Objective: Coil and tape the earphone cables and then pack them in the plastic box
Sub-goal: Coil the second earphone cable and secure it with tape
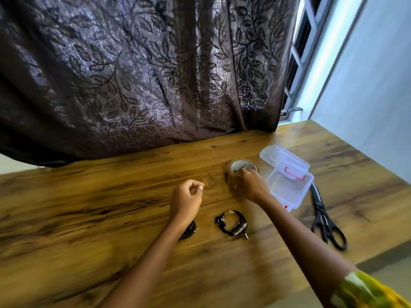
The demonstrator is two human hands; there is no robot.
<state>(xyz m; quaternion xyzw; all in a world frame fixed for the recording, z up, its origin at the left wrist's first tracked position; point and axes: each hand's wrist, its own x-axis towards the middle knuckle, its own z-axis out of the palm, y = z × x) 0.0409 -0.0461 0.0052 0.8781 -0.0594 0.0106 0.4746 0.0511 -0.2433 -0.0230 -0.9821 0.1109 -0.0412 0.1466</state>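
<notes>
My right grip [251, 185] clasps the tape roll [239, 166] beside the plastic box [289, 190]; my left grip [186, 197] is curled closed, empty. A coiled earphone cable [231, 223] lies on the desk [111, 207] between my forearms

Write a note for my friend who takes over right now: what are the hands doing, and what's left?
Left hand: fingers curled above the table, nothing visible in it.
Right hand: grips the tape roll.
One earphone coil lies on the table, apparently taped; a second cable is partly hidden under the left forearm.
Plastic box: open, no cables inside; lid behind it, scissors to its right.
To do: tape the second if needed, pack both.
</notes>
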